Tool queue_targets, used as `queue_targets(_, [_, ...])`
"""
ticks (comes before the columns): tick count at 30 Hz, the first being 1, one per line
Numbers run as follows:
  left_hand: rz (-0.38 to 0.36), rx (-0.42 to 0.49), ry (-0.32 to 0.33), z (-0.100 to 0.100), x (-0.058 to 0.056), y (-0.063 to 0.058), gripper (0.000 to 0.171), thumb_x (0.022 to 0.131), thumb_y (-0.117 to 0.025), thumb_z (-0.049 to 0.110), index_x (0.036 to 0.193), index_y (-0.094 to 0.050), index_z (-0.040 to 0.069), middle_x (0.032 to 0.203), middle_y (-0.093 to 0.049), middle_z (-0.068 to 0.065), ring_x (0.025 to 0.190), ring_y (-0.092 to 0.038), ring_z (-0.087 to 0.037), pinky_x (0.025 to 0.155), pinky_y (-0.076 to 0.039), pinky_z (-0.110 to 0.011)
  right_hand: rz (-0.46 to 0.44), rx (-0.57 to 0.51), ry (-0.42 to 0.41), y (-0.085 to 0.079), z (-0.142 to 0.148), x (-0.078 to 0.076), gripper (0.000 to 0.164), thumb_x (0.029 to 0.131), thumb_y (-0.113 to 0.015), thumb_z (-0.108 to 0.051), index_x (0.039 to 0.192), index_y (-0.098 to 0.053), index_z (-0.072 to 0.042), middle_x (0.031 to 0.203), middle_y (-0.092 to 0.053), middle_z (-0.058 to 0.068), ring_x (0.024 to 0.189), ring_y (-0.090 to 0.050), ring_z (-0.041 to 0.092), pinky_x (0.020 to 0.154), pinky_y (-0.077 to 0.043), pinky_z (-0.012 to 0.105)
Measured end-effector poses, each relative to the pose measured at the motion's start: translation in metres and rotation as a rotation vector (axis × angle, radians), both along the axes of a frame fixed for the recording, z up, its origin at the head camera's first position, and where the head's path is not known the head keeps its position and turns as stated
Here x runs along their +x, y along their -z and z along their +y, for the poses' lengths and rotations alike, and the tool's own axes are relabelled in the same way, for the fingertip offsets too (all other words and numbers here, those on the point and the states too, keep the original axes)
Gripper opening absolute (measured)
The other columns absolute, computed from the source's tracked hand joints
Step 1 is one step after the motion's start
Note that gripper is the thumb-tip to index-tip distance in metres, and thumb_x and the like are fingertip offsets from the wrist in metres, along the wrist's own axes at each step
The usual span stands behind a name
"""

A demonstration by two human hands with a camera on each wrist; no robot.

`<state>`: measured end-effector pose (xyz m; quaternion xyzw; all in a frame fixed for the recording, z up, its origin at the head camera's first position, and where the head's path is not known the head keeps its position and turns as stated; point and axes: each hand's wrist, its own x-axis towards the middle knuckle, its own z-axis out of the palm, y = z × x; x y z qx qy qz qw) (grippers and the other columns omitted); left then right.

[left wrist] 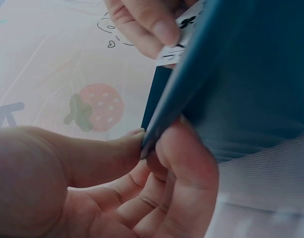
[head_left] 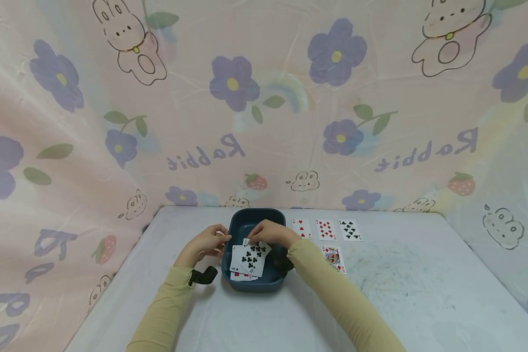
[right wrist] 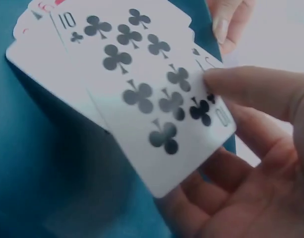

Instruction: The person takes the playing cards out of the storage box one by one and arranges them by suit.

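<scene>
In the head view a dark blue plastic bin (head_left: 257,287) stands on the white table. My left hand (head_left: 204,243) grips its left side. The left wrist view shows thumb and forefinger pinching the bin's rim (left wrist: 184,79). My right hand (head_left: 270,232) reaches over the bin. Between its thumb and fingers it holds a ten of clubs (right wrist: 142,94), face up. Under that card, other playing cards (right wrist: 52,74) lie fanned in the bin, some with red marks.
Right of the bin, a hearts card (head_left: 301,228), a diamonds card (head_left: 326,230) and a black-suit card (head_left: 350,230) lie in a row. Nearer, a diamonds face card (head_left: 333,259) sits partly behind the right sleeve (head_left: 334,286). A printed cloth (head_left: 281,127) hangs behind the table.
</scene>
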<state>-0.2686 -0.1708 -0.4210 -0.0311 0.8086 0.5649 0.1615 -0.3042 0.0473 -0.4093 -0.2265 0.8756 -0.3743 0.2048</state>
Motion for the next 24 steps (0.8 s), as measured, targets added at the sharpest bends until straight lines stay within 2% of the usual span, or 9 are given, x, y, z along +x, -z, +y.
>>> queue_targets(4, [0.003, 0.008, 0.001, 0.0, 0.0, 0.0, 0.011, 0.098, -0.054, 0.012, 0.104, -0.049, 0.004, 0.083, -0.057, -0.011, 0.063, -0.056, -0.017, 0.054, -0.05, -0.028, -0.003, -0.061, 0.052, -0.002, 0.002, -0.001, 0.017, 0.087, -0.069, -0.019, 0.101, -0.075, -0.011, 0.103, -0.067, 0.0, 0.093, -0.057, 0.013, 0.085, -0.047, 0.035])
queue_targets(7, [0.004, 0.025, 0.01, -0.001, -0.001, 0.001, 0.012, 0.098, -0.054, 0.011, 0.105, -0.047, 0.003, 0.083, -0.056, -0.011, 0.063, -0.056, -0.017, 0.054, -0.051, -0.028, -0.011, -0.123, 0.093, -0.004, 0.005, 0.0, 0.016, 0.088, -0.068, -0.017, 0.1, -0.075, -0.008, 0.099, -0.067, 0.002, 0.09, -0.058, 0.014, 0.085, -0.047, 0.037])
queue_targets(11, [0.004, 0.037, 0.019, -0.002, -0.001, 0.001, 0.014, 0.098, -0.054, 0.011, 0.106, -0.047, 0.002, 0.081, -0.055, -0.009, 0.062, -0.056, -0.016, 0.053, -0.051, -0.028, 0.012, -0.193, 0.117, -0.007, 0.009, 0.0, 0.014, 0.087, -0.069, -0.012, 0.098, -0.073, -0.004, 0.093, -0.067, 0.004, 0.082, -0.059, 0.016, 0.079, -0.05, 0.037])
queue_targets(17, [-0.002, 0.024, 0.011, -0.001, -0.001, 0.001, 0.015, 0.097, -0.055, 0.012, 0.106, -0.047, 0.002, 0.085, -0.056, -0.011, 0.063, -0.056, -0.016, 0.053, -0.051, -0.027, 0.068, -0.266, 0.147, -0.007, 0.019, -0.009, 0.014, 0.084, -0.069, -0.001, 0.098, -0.065, 0.003, 0.083, -0.065, 0.007, 0.07, -0.06, 0.016, 0.071, -0.054, 0.04])
queue_targets(20, [-0.004, 0.024, 0.004, -0.001, 0.0, 0.001, 0.014, 0.097, -0.056, 0.012, 0.105, -0.048, 0.003, 0.087, -0.057, -0.014, 0.063, -0.056, -0.017, 0.053, -0.051, -0.028, 0.066, -0.312, 0.177, -0.01, 0.029, -0.011, 0.018, 0.083, -0.068, 0.005, 0.1, -0.062, 0.004, 0.08, -0.061, 0.008, 0.069, -0.059, 0.016, 0.07, -0.055, 0.041])
queue_targets(24, [-0.001, 0.023, 0.004, -0.001, 0.001, 0.001, 0.013, 0.097, -0.056, 0.012, 0.104, -0.048, 0.003, 0.085, -0.057, -0.015, 0.063, -0.057, -0.017, 0.054, -0.051, -0.028, 0.058, -0.382, 0.198, -0.014, 0.049, -0.012, 0.024, 0.081, -0.067, 0.008, 0.104, -0.061, 0.004, 0.087, -0.059, 0.013, 0.075, -0.061, 0.019, 0.067, -0.056, 0.037])
